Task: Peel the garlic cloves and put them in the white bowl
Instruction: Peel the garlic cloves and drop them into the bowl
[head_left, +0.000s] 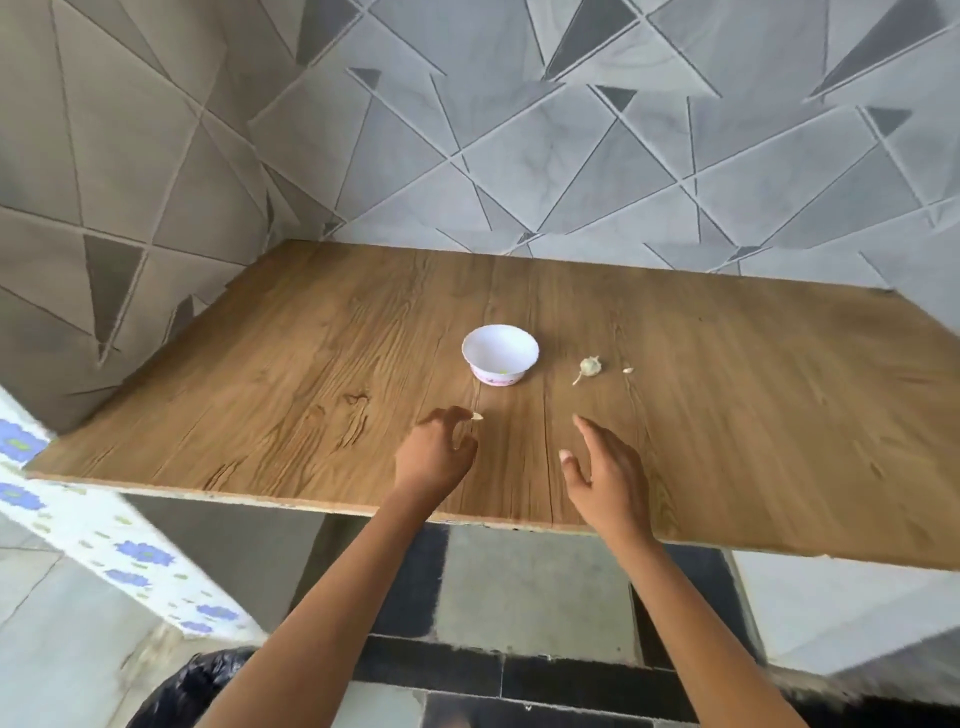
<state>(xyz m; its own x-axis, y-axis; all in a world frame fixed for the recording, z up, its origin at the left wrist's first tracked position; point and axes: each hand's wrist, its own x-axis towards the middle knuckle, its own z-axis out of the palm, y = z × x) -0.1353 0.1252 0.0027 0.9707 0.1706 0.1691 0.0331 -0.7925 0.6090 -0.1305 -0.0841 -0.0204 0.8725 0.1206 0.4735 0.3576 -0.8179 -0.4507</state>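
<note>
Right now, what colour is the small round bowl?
The bowl is white, pink print near base; head view.

Text: none legible anywhere.
Bowl (483, 370): pink print along its base, too small and blurred to read.

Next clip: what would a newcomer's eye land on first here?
A white bowl sits in the middle of the wooden table, a garlic bulb and a loose clove to its right. Nearer the camera, the left hand pinches a small clove; the right hand is open beside it.
</note>
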